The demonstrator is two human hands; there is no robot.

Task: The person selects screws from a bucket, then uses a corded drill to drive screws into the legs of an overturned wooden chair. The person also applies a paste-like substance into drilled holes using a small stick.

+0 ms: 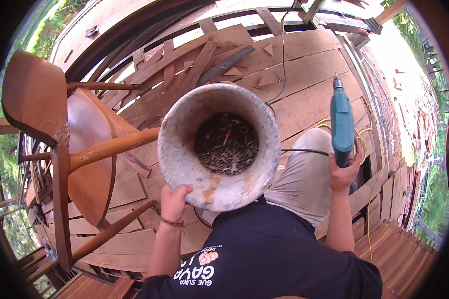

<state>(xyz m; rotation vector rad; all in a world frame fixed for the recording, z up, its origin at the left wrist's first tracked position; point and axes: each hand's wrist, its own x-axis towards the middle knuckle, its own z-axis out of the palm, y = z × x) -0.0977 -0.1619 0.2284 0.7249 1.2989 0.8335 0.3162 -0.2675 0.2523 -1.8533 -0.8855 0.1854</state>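
A dirty white bucket (172, 164) is tipped toward me in the middle of the view, its inside showing. Dark debris with small screws or nails (229, 157) covers its bottom, and something thin with a red end lies among it. My left hand (174, 202) grips the bucket's near-left rim, thumb over the edge. On the right, my right hand (344, 172) is wrapped round the lower end of a teal power drill (341, 119), whose chuck and bit point away from me. The drill's body hides part of my fingers.
A wooden chair (87, 149) lies on its side at the left, its legs reaching toward the bucket. Wood offcuts (199, 65) are strewn over the plank floor (309, 65) ahead. A yellow cord (368, 214) and a black cable (304, 150) run at the right.
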